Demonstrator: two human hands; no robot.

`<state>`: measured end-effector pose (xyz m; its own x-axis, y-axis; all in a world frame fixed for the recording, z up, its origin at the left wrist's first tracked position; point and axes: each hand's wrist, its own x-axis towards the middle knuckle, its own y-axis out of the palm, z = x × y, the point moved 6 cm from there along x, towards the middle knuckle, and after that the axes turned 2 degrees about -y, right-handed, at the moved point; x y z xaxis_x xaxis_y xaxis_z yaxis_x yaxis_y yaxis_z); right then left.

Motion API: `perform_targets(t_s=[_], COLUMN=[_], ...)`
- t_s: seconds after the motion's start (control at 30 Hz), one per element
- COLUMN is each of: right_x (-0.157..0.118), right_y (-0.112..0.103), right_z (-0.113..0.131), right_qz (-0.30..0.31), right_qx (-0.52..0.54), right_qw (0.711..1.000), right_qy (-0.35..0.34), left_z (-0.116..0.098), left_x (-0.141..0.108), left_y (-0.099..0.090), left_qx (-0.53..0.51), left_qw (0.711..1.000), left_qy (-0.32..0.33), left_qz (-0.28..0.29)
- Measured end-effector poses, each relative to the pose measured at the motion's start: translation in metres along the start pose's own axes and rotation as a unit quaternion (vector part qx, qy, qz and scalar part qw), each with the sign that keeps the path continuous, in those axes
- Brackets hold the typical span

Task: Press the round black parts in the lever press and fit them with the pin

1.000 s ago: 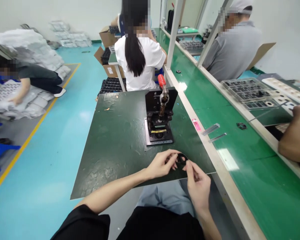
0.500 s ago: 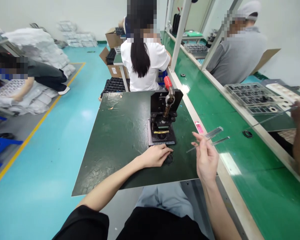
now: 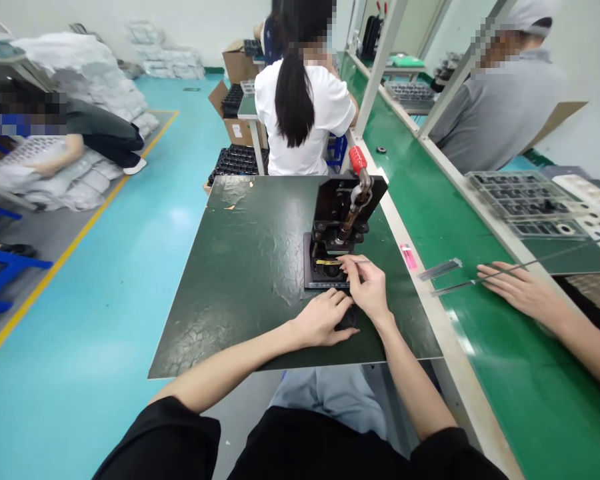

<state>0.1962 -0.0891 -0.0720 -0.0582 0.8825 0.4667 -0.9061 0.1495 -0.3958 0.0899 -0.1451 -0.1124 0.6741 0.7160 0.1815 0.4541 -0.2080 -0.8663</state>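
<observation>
A black toggle press (image 3: 347, 223) with a red handle grip stands on the dark green table. A yellow strip (image 3: 329, 263) lies across its lower fixture. My right hand (image 3: 370, 290) is at the front right of this fixture, its fingers pinched on a thin grey strip (image 3: 363, 261). Just in front of the base, my left hand (image 3: 320, 319) rests on the table, thumb and fingers around a black round part (image 3: 347, 319) that they partly cover. More thin strips (image 3: 440, 269) lie at the bench edge to the right.
A pink tag (image 3: 409, 257) is on the pale rail beside the green bench (image 3: 480, 320). From the right reaches a co-worker's hand (image 3: 520, 293), near the strips. Clear trays of black parts (image 3: 525, 193) stand beyond. A person in white (image 3: 300, 113) sits ahead.
My right hand has moved left from the rail to the press fixture with a thin strip. My left thumb has spread around the black part. A co-worker's hand has come in near the strips.
</observation>
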Motion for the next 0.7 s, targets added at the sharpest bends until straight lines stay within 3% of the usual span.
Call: perform_targets(t_s=[0.33,0.7], right_x=[0.01,0.009], right_y=[0.013,0.012], right_z=[-0.009,-0.013], right_qz=[0.054,0.005], right_qx=[-0.084,-0.083], right_qw=[0.994,0.996], right_qy=[-0.033,-0.044], left_z=[0.015,0.015], left_x=[0.004,0.005], left_y=[-0.011,-0.013], left_qx=[-0.053,-0.061], left_qw=[0.998,0.997], left_qy=[0.007,0.01], left_qz=[0.032,0.035])
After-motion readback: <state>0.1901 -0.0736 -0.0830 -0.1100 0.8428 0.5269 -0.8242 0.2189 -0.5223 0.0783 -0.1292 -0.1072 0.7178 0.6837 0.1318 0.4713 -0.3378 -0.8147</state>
